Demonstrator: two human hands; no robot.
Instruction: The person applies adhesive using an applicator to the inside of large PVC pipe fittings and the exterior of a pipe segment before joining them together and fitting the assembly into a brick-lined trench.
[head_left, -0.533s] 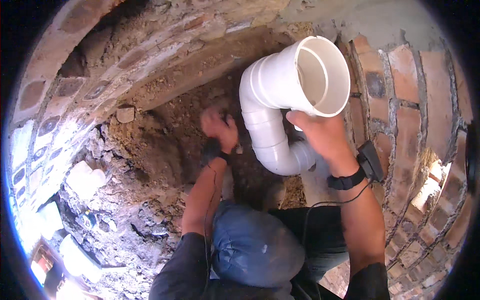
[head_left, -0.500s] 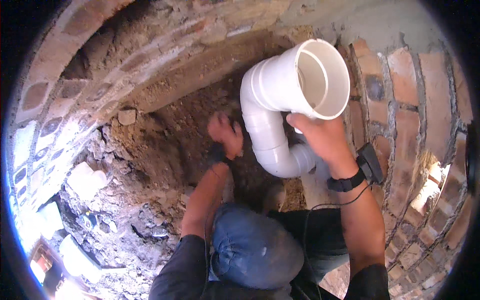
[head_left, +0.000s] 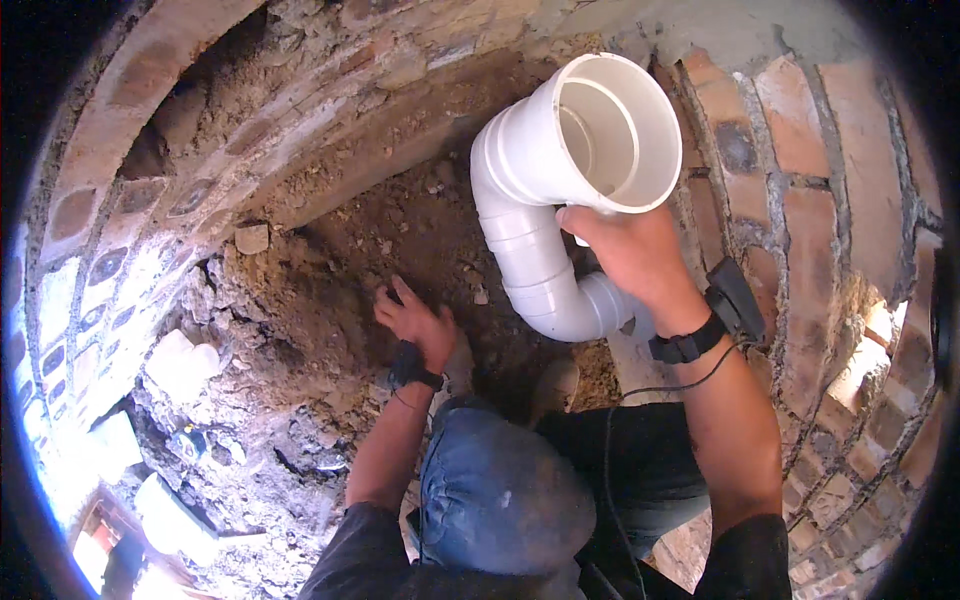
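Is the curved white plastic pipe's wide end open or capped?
Open: the curved white plastic pipe shows its inner wall there, uncovered.

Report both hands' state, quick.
Left hand: open, nothing visible in it.
Right hand: closed, holding the white, bent plastic pipe just below its wide mouth.

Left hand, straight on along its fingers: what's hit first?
Probably the brown soil bank, up and left of the left hand. Its fingers are spread toward it; depth is unclear, so I can't tell whether any gap remains.
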